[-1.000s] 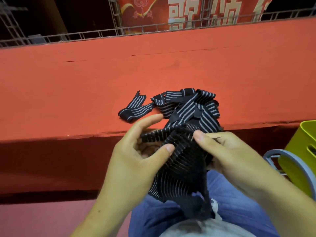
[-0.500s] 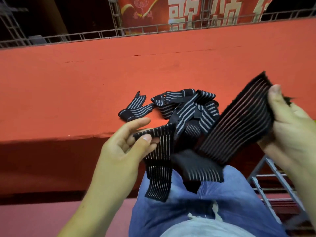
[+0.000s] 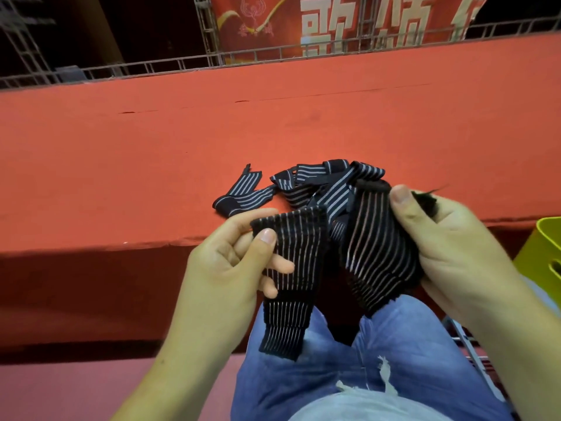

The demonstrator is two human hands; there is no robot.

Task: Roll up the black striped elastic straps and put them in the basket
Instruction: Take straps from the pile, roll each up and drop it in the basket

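One black striped elastic strap (image 3: 291,278) hangs between both hands above my lap. My left hand (image 3: 230,265) pinches its near end between thumb and fingers, and the loose tail drops toward my knee. My right hand (image 3: 437,244) grips the other part of the strap, thumb on top, the fabric bunched over its fingers. A pile of more striped straps (image 3: 321,186) lies on the red ledge just behind my hands, one strap (image 3: 239,196) stretched out to its left. The yellow-green basket (image 3: 540,256) shows at the right edge, partly cut off.
The red carpeted ledge (image 3: 151,165) runs across the view, its front edge just beyond my hands. A metal truss and a red banner (image 3: 349,22) stand behind it. My jeans-clad leg (image 3: 364,360) is below, with a metal frame (image 3: 467,347) to its right.
My right hand has come back down and left from its raised, stretched position, bringing the strap slack and bunched close to my left hand. The basket is in view again.
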